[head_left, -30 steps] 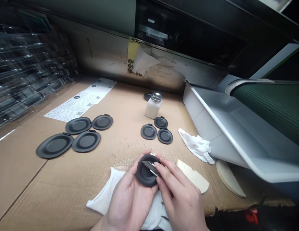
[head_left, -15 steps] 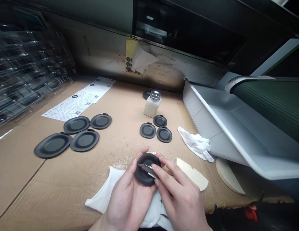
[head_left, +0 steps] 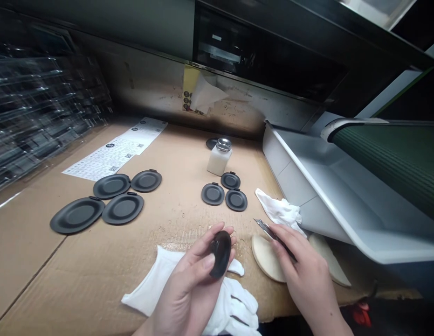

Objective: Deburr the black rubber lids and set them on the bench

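Note:
My left hand (head_left: pixel 194 280) is closed around a small black oval plastic lid (head_left: pixel 222 254), tilted so that it shows at a slant. To its right, apart from the lid, my right hand (head_left: pixel 304 266) grips a slim craft knife (head_left: pixel 278 240) with the blade pointing up and left. Under my left hand lies a white glove (head_left: pixel 237 305), partly hidden by it. A cream-coloured pad (head_left: pixel 267 259) rests beneath the knife side, partly covered by my right hand.
Several black lids (head_left: pixel 123 207) lie at the left, near printed sheets (head_left: pixel 115 151). Three smaller ones (head_left: pixel 237 199) sit before a white pump bottle (head_left: pixel 219 158). A grey bin (head_left: pixel 307 210) stands at the right beside a crumpled white cloth (head_left: pixel 279 207). Clear plastic trays (head_left: pixel 45 98) are stacked at the left.
My right hand has moved away from the lid to the right, carrying the knife. My left hand has turned the lid from facing up to a steep tilt.

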Available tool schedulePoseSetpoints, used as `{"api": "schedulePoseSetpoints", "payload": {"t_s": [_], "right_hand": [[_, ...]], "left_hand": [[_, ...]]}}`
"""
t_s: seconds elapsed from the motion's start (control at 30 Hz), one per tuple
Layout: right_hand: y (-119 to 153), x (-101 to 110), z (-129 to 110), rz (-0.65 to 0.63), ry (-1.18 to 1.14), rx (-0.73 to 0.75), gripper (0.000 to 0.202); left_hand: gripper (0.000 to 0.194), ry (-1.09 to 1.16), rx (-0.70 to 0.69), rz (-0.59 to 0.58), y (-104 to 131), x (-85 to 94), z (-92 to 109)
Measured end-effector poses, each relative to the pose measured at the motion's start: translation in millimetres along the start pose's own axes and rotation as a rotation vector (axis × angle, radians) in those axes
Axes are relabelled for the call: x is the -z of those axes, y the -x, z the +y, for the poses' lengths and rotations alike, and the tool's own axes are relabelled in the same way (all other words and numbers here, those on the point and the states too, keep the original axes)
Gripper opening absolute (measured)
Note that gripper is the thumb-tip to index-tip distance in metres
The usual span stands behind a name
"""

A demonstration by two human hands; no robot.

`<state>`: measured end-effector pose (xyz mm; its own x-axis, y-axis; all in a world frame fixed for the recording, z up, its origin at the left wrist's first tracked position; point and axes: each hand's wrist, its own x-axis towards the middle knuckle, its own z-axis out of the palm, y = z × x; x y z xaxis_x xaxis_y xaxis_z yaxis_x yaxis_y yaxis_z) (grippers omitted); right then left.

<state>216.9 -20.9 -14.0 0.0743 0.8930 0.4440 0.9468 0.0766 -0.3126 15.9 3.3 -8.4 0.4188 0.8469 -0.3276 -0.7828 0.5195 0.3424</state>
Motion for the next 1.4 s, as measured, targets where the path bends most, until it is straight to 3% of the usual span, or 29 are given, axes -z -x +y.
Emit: {"api": "schedulePoseSetpoints", "payload": {"t_s": [0.4,0.9,1.1,1.27,1.4], "right_hand": [[-9.3,-9.0,19.4,-0.092,0.003,-0.010,0.027],[-16.2,-10.5,17.9,-0.093,0.029,0.051,0.025],[-60.6,1.3,-1.2,-0.087,0.245,0.162,0.023],[-105.7,-16.6,4.8,-0.196,0.465,0.068,0.017],[-116.9,-30.0,17.5,-0.280,0.499,0.033,0.021]], "left_hand": [[0.048,-0.301,-0.037,-0.056,2.5,-0.6,-4.5],[0.037,-0.090,0.127,0.010,0.0,-8.5,1.9],[0.032,-0.107,0.104,0.014,-4.3,-7.8,2.6],[0.042,-0.083,0.115,0.045,-2.1,-12.4,6.4],[0.050,-0.002,0.126,0.044,2.2,-15.1,11.1]]}}
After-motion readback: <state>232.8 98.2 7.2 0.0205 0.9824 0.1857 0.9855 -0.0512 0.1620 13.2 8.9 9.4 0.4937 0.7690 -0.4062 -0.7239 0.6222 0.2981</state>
